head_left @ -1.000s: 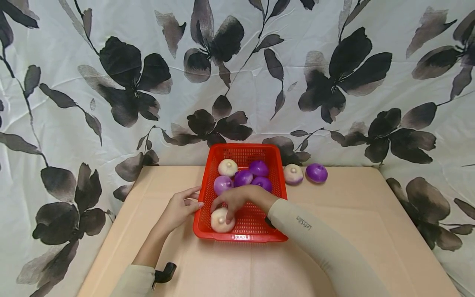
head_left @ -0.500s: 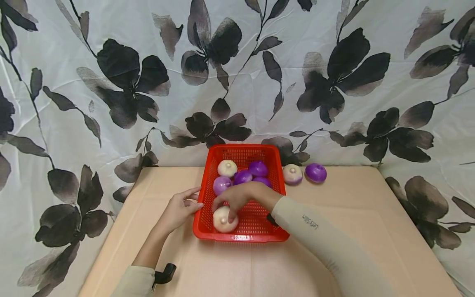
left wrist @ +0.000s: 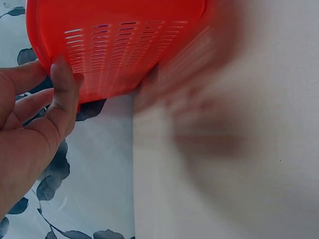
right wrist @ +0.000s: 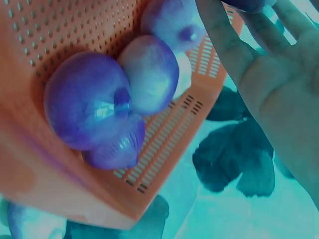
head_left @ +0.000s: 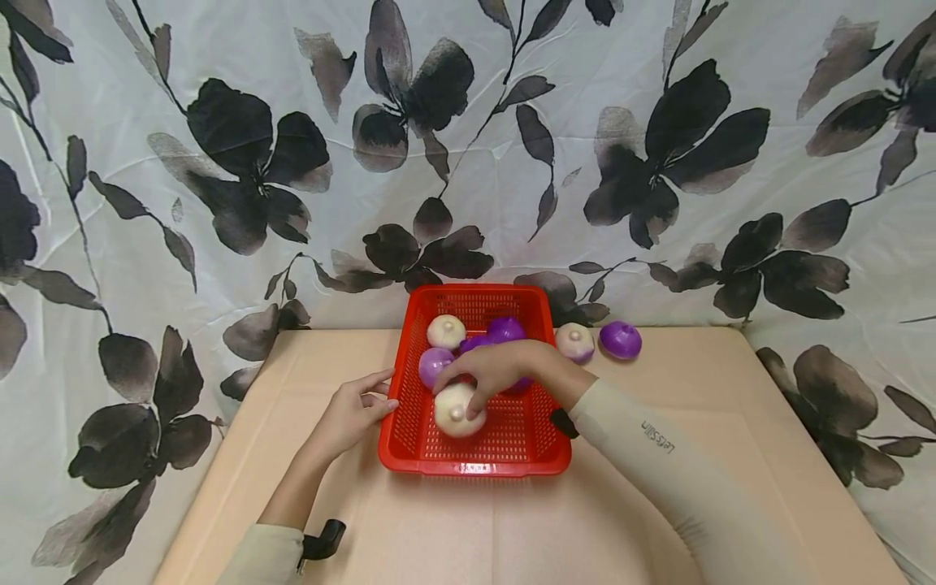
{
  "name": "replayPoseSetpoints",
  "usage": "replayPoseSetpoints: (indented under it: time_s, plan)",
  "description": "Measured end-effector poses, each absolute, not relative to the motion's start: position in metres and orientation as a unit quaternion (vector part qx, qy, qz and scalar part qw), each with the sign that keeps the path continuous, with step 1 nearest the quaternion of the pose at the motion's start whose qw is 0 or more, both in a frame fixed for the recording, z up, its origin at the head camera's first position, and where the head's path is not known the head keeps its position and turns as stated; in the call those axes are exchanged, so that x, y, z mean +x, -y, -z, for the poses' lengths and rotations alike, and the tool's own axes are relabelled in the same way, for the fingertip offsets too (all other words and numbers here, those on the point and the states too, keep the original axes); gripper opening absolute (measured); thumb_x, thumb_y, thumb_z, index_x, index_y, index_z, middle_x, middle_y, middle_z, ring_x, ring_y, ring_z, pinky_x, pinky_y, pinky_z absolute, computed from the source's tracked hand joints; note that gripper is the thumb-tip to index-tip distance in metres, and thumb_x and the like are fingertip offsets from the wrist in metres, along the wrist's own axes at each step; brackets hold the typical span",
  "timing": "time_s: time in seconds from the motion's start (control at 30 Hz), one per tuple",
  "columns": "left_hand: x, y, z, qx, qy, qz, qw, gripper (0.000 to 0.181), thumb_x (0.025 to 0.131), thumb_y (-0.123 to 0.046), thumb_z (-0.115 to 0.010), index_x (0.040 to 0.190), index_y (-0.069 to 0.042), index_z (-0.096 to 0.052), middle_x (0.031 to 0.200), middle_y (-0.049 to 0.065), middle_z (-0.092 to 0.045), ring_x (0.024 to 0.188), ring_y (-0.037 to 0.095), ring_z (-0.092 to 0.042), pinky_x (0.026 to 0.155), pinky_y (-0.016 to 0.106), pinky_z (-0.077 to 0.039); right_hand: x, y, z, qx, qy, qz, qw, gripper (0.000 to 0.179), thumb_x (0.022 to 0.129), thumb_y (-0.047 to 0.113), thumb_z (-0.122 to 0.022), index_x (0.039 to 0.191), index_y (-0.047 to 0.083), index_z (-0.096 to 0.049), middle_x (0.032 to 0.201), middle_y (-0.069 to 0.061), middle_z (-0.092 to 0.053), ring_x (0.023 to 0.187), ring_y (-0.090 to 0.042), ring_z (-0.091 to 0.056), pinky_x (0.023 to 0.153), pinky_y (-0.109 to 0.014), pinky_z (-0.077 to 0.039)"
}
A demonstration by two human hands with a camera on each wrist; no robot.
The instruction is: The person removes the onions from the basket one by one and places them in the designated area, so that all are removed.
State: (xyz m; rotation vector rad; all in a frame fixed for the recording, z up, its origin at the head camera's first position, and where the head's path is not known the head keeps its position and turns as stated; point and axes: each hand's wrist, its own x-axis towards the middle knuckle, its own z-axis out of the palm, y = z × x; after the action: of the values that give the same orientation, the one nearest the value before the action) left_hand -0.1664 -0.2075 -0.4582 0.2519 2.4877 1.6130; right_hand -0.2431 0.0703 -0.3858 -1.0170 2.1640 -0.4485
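A red plastic basket (head_left: pixel 409 455) with perforated walls stands on the table, holding several purple and whitish onions. My left hand (head_left: pixel 358 413) grips the basket's left rim, thumb at the edge; in the left wrist view its fingers (left wrist: pixel 62 94) bend against the outer wall. My right hand (head_left: pixel 497 374) holds a whitish onion (head_left: pixel 455 413) over the front part of the basket, fingers and thumb around it. Just behind it lie a pale purple onion (head_left: pixel 435 366) and a white onion (head_left: pixel 446 331). My right hand partly hides the darker purple onions (head_left: pixel 506 328).
Right of the basket, on the table, sit a white-and-purple onion (head_left: pixel 575 341) and a purple onion (head_left: pixel 621 340). A floral cloth (head_left: pixel 541 187) hangs behind the table's back edge. The tan table surface (head_left: pixel 695 406) extends to both sides.
My right hand has taken the whitish onion from the front left of the basket, moving it back and to the right. My left hand stays at the rim.
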Motion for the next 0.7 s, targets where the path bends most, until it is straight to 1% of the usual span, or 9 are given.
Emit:
replayPoseSetpoints:
  time_s: [0.13,0.3,0.4,0.53,0.7]
  plan:
    - [-0.166,0.206,0.459,0.083,-0.836,-0.537,0.081,0.059,0.095,0.002,-0.070,0.150,0.006,-0.048,0.119,0.027,-0.065,0.088,0.031,-0.074,0.069,0.027,-0.063,-0.240,-0.085,0.380,-0.375,-0.839,0.203,0.337,0.062,0.080,0.033,-0.089,0.136,0.041,-0.064,0.129,0.011,-0.062,0.119,-0.015,-0.056,0.096,-0.036,-0.058]
    - [-0.165,0.204,0.461,0.083,-0.833,-0.541,0.084,0.059,0.095,0.003,-0.069,0.150,0.006,-0.047,0.119,0.028,-0.065,0.088,0.029,-0.074,0.069,0.027,-0.063,-0.233,-0.108,0.378,-0.375,-0.838,0.253,0.305,0.059,0.084,0.031,-0.086,0.137,0.040,-0.062,0.129,0.012,-0.063,0.118,-0.014,-0.058,0.097,-0.034,-0.057]
    - [-0.164,0.204,0.461,0.082,-0.830,-0.545,0.085,0.060,0.095,0.002,-0.070,0.150,0.005,-0.047,0.119,0.028,-0.065,0.088,0.029,-0.074,0.069,0.027,-0.063,-0.229,-0.124,0.379,-0.369,-0.838,0.286,0.281,0.058,0.084,0.032,-0.086,0.137,0.040,-0.062,0.129,0.012,-0.064,0.118,-0.014,-0.059,0.098,-0.036,-0.057]
    - [-0.163,0.203,0.460,0.082,-0.831,-0.544,0.084,0.060,0.095,0.001,-0.070,0.150,0.005,-0.047,0.120,0.028,-0.064,0.089,0.033,-0.073,0.068,0.027,-0.063,-0.225,-0.145,0.379,-0.354,-0.847,0.318,0.238,0.061,0.083,0.035,-0.087,0.138,0.040,-0.062,0.130,0.010,-0.065,0.119,-0.017,-0.061,0.098,-0.040,-0.059]
    - [-0.163,0.204,0.459,0.076,-0.831,-0.545,0.083,0.060,0.095,0.001,-0.070,0.150,0.005,-0.047,0.121,0.029,-0.064,0.091,0.033,-0.073,0.068,0.027,-0.063,-0.217,-0.168,0.381,-0.334,-0.856,0.347,0.187,0.064,0.083,0.040,-0.086,0.141,0.034,-0.060,0.134,0.006,-0.064,0.120,-0.020,-0.063,0.097,-0.040,-0.060]
